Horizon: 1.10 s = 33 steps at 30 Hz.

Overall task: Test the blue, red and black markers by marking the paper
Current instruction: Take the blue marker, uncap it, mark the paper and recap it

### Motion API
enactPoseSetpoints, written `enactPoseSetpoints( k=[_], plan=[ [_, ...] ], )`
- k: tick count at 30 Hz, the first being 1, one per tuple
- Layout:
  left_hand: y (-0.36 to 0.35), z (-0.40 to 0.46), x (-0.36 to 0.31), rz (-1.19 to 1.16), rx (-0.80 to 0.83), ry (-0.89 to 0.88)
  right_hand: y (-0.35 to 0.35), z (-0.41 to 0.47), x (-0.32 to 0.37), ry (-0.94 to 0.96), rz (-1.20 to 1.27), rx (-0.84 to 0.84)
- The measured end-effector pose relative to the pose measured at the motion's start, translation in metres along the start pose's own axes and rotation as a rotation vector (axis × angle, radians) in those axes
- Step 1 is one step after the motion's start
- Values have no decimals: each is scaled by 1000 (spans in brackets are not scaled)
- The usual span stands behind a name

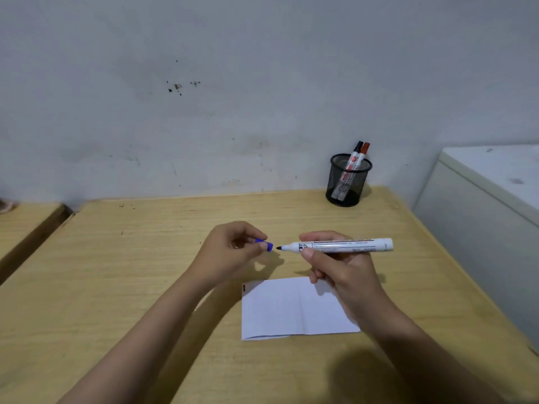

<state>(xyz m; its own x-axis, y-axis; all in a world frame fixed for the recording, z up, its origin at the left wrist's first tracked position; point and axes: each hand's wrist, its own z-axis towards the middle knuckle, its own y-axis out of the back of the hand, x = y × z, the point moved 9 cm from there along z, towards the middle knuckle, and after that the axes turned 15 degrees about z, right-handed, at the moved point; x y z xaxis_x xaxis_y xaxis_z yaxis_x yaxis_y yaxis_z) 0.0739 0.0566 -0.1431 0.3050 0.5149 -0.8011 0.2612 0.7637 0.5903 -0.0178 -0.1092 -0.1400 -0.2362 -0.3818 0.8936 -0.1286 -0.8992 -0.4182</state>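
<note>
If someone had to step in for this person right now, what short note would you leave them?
Left hand: pinching the blue cap, pulled clear of the tip.
Right hand: holding the uncapped blue marker level above the desk, tip pointing left.
Paper: flat on the desk below the hands, seemingly no test marks yet.
Red marker and black marker: capped, standing in the mesh cup at the back.
Done: blue uncapped.
Left: mark with blue, recap, then test red and black.

Uncapped white blue marker [344, 245] held level above folded white paper [291, 309]; blue cap [264, 245] just beside tip; black marker [356, 153] and red marker [363, 154] upright in cup.
</note>
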Motion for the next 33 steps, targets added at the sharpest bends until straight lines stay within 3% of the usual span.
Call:
enactPoseSetpoints(
  k=[3, 9, 21, 30, 33],
  plan=[
    [7, -10, -24, -297, 27, -30, 1, -5, 13, 40, -9, 0],
    [4, -28, -48, -462, 74, -19, -3, -11, 26, 70, 64, -1],
    [-3, -47, -72, -430, 80, -103, -15, -26, 45, 119, -21, 56],
    [9, -61, -82, -424, -46, -149, -26, -28, 53, 161, 24, 115],
    [12, -61, -80, -435, -94, -141, -27, -23, 48, 89, 74, 100]
  ],
)
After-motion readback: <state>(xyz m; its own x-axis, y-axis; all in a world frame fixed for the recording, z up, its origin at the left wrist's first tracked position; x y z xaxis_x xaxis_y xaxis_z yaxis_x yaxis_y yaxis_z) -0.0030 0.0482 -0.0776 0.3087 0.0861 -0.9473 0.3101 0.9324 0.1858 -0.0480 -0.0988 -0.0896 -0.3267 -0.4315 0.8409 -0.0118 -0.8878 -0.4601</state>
